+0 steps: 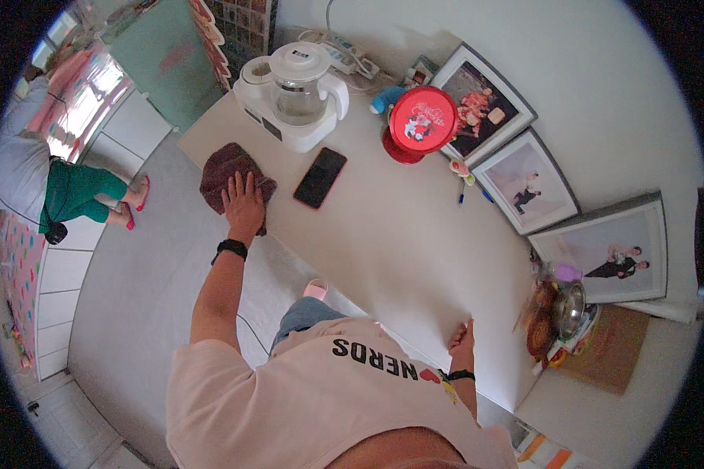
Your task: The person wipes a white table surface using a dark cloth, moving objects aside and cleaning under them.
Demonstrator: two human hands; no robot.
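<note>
A dark maroon cloth (227,167) lies bunched at the left end of the pale table (381,234), partly over its front edge. My left hand (245,202) rests flat on top of it, fingers slightly spread, a black band on the wrist. Just right of the cloth lies a dark-screened phone (320,178) with a reddish rim. My right hand (461,340) is low over the right part of the table, its fingers partly curled; nothing shows in it, but the palm is hidden. Behind the phone stands a white electric kettle base (311,136) with a lidded glass jug (298,102).
A red lidded tin (423,120), framed pictures (525,182), a pen (462,194) and a power strip (352,58) are along the wall. A metal bowl (570,311) and a cardboard piece (610,346) sit at right. Another person (82,187) stands far left.
</note>
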